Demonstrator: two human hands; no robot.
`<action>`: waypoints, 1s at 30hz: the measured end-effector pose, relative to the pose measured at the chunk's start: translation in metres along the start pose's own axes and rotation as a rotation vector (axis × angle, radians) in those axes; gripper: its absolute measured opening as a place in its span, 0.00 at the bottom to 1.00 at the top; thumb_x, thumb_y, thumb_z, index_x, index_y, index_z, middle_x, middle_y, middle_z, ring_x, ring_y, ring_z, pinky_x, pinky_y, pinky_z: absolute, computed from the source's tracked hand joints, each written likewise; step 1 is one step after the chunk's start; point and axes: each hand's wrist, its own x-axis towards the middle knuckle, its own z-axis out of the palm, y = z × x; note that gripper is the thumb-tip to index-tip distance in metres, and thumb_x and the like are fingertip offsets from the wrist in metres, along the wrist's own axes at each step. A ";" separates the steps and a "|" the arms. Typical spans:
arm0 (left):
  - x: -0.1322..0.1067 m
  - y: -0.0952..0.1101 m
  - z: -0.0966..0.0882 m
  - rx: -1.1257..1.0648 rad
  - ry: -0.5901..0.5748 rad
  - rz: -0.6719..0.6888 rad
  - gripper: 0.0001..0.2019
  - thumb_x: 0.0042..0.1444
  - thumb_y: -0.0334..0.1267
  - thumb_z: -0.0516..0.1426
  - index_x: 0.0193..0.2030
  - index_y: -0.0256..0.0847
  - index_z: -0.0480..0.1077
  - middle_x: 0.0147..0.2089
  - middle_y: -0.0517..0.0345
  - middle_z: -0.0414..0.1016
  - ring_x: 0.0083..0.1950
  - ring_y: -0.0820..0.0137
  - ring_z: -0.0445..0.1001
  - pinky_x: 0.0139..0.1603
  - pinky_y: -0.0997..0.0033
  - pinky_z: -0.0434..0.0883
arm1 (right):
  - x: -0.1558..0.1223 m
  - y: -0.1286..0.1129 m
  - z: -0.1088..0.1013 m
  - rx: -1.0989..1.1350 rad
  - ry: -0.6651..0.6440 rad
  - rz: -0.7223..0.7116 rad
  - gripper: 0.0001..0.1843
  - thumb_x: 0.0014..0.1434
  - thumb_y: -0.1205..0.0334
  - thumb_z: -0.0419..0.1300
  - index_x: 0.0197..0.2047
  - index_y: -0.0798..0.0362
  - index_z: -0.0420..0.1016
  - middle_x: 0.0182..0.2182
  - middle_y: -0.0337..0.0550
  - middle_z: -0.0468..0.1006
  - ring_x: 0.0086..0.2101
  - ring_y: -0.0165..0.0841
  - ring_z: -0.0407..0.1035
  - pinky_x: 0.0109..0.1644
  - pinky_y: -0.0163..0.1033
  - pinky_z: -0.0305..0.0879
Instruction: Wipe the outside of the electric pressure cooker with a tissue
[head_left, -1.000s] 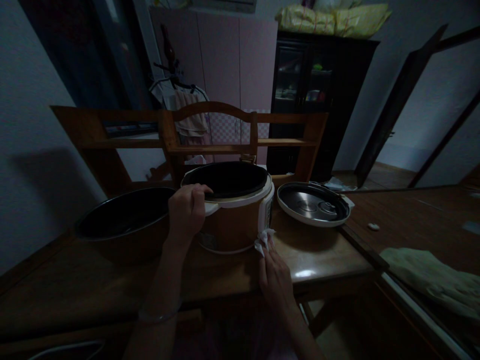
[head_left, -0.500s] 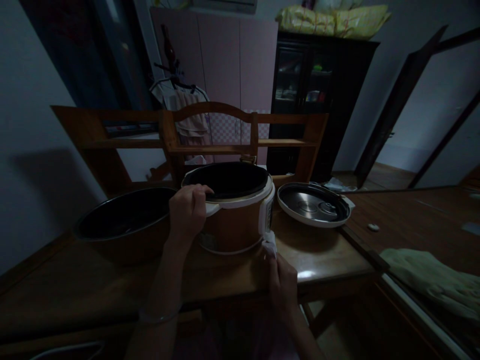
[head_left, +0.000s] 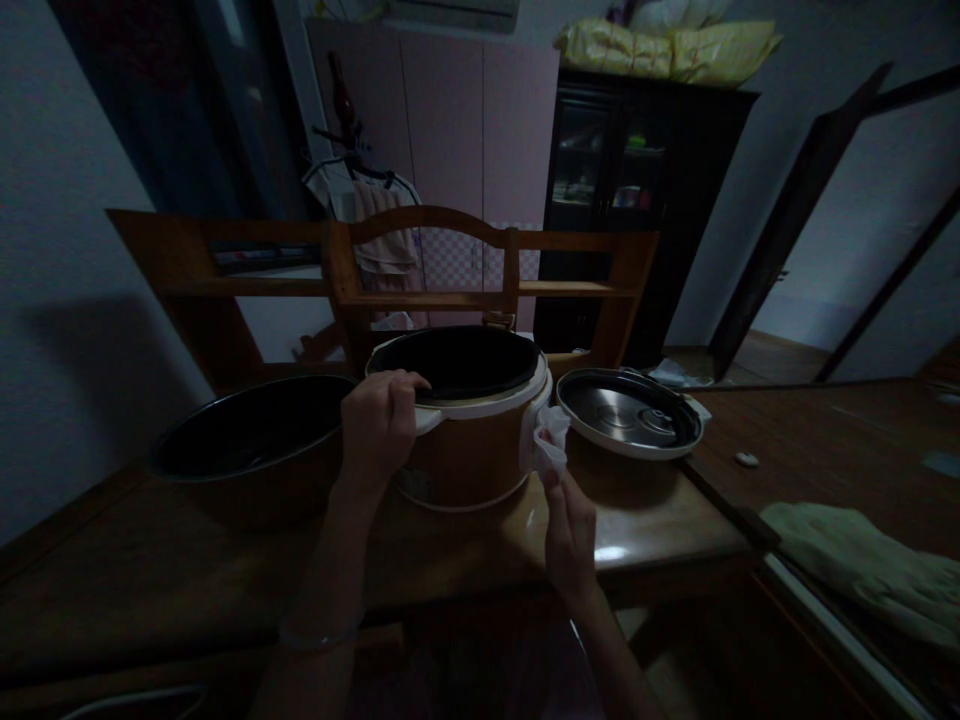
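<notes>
An orange rice cooker (head_left: 469, 450) with a white rim and no lid stands on the wooden table (head_left: 652, 510). My left hand (head_left: 379, 425) is closed over the cooker's left rim. My right hand (head_left: 570, 530) pinches a crumpled white tissue (head_left: 550, 445) and presses it against the cooker's right side, over its white front panel. The cooker's lid (head_left: 630, 412) lies upside down on the table just right of it.
A large dark bowl (head_left: 247, 445) sits left of the cooker. A wooden chair back (head_left: 427, 260) and shelf rail stand behind the table. A pale green cloth (head_left: 862, 565) lies on a lower surface at right. A dark cabinet (head_left: 637, 200) is at the back.
My right hand has carried the tissue from the cooker's lower right base up its side to the front panel. My left hand has stayed on the rim.
</notes>
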 end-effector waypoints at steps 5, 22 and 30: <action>0.000 0.000 0.000 0.009 -0.007 -0.013 0.24 0.69 0.39 0.39 0.37 0.43 0.77 0.39 0.53 0.80 0.44 0.63 0.76 0.48 0.61 0.67 | -0.001 -0.001 0.021 -0.167 -0.114 -0.173 0.28 0.71 0.65 0.42 0.72 0.51 0.56 0.70 0.47 0.60 0.70 0.40 0.51 0.71 0.53 0.54; 0.000 0.003 -0.001 0.000 -0.005 -0.022 0.24 0.69 0.40 0.40 0.36 0.43 0.76 0.39 0.54 0.80 0.43 0.64 0.76 0.49 0.62 0.67 | -0.011 0.007 0.028 -0.441 -0.115 -0.285 0.32 0.67 0.71 0.45 0.73 0.52 0.52 0.70 0.50 0.58 0.70 0.44 0.50 0.68 0.59 0.60; 0.000 0.002 -0.001 0.001 -0.004 -0.017 0.23 0.69 0.39 0.40 0.36 0.44 0.76 0.39 0.54 0.80 0.43 0.64 0.76 0.48 0.62 0.67 | -0.019 0.012 0.026 -0.498 -0.098 -0.326 0.30 0.66 0.70 0.48 0.70 0.53 0.59 0.70 0.52 0.59 0.69 0.46 0.54 0.67 0.59 0.62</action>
